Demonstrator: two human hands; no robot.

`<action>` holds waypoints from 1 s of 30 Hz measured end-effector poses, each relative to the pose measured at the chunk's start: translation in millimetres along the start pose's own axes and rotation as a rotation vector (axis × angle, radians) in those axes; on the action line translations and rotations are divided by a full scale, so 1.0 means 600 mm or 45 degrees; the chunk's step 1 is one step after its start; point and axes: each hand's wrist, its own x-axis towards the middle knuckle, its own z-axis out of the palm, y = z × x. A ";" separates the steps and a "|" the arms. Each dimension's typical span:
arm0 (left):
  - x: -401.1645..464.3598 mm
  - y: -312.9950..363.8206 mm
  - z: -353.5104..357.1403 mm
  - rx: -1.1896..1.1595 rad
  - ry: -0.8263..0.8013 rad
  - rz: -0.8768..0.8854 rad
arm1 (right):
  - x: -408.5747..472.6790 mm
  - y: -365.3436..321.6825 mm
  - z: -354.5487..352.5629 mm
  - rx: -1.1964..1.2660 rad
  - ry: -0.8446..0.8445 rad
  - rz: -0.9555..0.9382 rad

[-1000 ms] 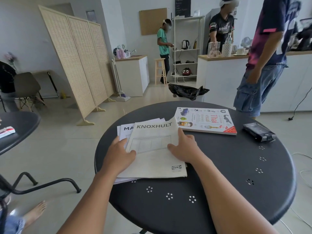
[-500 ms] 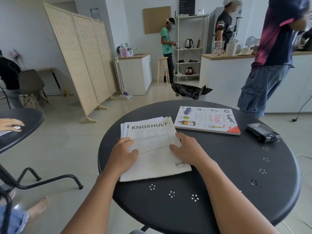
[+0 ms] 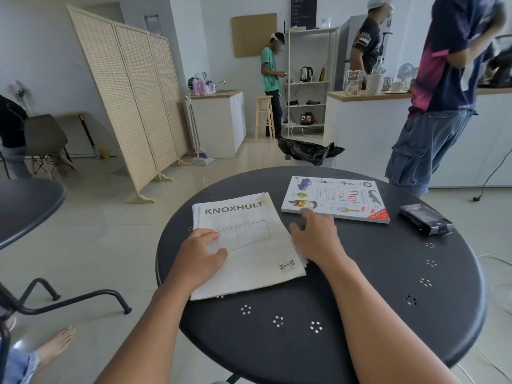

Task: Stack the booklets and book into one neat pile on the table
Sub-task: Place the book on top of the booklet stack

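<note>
The booklets (image 3: 246, 245) sit squared at the counter's (image 3: 360, 300) nine o'clock, left hand (image 3: 201, 252) flat on them. The book (image 3: 335, 199) lies apart at twelve, right hand (image 3: 314, 236) open, empty, just beside it; stacking it remains.

The round desk (image 3: 374, 286) is dark charcoal, dotted with small rings of punched holes that show pale. The stacked booklets (image 3: 249, 245) are off-white; the top one carries bold grey lettering, a thin line drawing and a small red logo. The book (image 3: 332, 199) has a white cover with red title lettering, small multicoloured pictures and a red corner. A black device (image 3: 425, 218) lies beside it.
</note>
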 end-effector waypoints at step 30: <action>0.194 0.181 0.159 0.175 -0.132 0.338 | 0.097 0.096 -0.008 -0.251 0.285 0.215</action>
